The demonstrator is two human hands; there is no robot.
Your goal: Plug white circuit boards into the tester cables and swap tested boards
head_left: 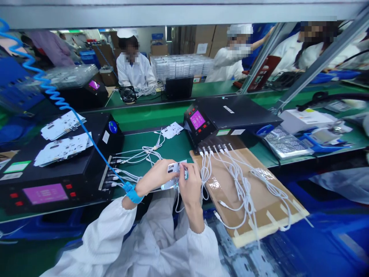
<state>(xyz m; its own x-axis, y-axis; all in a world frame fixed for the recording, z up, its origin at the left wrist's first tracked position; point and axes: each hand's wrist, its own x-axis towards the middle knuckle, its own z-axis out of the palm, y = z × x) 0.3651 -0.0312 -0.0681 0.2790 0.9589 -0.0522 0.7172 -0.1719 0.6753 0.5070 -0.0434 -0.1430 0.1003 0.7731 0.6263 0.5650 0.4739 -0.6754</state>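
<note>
My left hand [157, 176] and my right hand [190, 184] together hold a small white circuit board [172, 177] above the green bench mat [173, 148]. Thin white cables [129, 175] run from the black tester [46, 193] on my left to the area under my hands. A blue wrist strap [133, 194] circles my left wrist, and its coiled blue cord [49, 90] climbs to the upper left. To my right, more white cables [239, 181] lie on a taped cardboard sheet [256, 207], plugged into a second black tester [221, 117] with a pink screen.
Two stacks of white boards [62, 138] lie on top of the left tester. A loose white board [172, 130] rests on the mat. Across the bench, co-workers in white smocks [133, 71] sit among clear stacked trays. Blue bins [317, 227] stand below the bench edge.
</note>
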